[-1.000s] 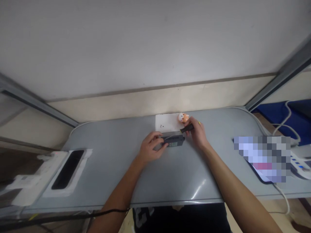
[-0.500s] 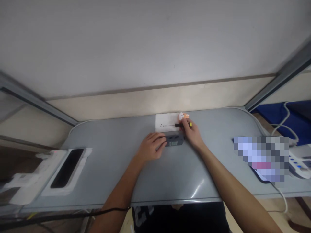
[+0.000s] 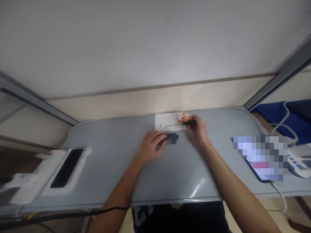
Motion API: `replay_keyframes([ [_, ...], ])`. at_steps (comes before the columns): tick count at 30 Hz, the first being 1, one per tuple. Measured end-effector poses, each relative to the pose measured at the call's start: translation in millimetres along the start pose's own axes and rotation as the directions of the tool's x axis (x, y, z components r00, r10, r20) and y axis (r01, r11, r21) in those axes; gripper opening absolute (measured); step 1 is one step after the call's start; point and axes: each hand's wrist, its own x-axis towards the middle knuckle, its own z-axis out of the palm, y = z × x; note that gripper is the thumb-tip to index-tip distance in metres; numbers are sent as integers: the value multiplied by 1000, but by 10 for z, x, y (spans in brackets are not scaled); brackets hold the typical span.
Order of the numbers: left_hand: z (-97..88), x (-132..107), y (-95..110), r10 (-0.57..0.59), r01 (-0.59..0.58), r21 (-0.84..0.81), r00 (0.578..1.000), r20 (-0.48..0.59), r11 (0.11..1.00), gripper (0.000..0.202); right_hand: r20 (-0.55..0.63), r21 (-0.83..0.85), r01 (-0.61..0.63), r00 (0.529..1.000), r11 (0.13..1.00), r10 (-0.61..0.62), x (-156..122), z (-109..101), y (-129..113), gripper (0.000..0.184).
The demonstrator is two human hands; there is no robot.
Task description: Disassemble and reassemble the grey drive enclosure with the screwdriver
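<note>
My left hand [image 3: 150, 147] rests on the grey table [image 3: 116, 168] with its fingers closed on the left end of a small dark grey box with vent slots [image 3: 170, 138]. My right hand [image 3: 198, 128] grips a screwdriver with a black and yellow handle [image 3: 189, 122]; its thin shaft lies leftward over a white pad [image 3: 163, 123]. Tiny dark screws sit on that pad. An orange and white toy figure [image 3: 182, 116] stands at the pad's right corner, just above my right hand.
A white tray with a black phone-like slab [image 3: 66, 168] lies at the table's left end. A blurred-out device [image 3: 261, 157] with white cables and a white power strip [image 3: 300, 160] sits at the right. A beige wall runs along the back edge.
My right hand has carried the screwdriver from the box up to the white pad and drawn it a little right. My left hand has turned the box, which now looks shorter.
</note>
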Motion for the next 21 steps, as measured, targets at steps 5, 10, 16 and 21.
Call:
replay_keyframes([
  [5,26,-7,18,-11,12,7,1000,-27,1000,15,-6,92,15,1000,996,-15,40,-76,-58,33],
  [10,-1,-5,5,-18,18,-1,999,-42,1000,18,7,82,18,1000,996,-19,31,-99,-58,30],
  [16,62,-20,33,-9,9,2,1000,1,1000,29,17,36,36,999,999,-37,38,-103,-61,31],
  [21,94,-12,61,37,-37,40,999,-3,999,28,8,19,18,1000,1000,-18,20,-97,-96,33],
])
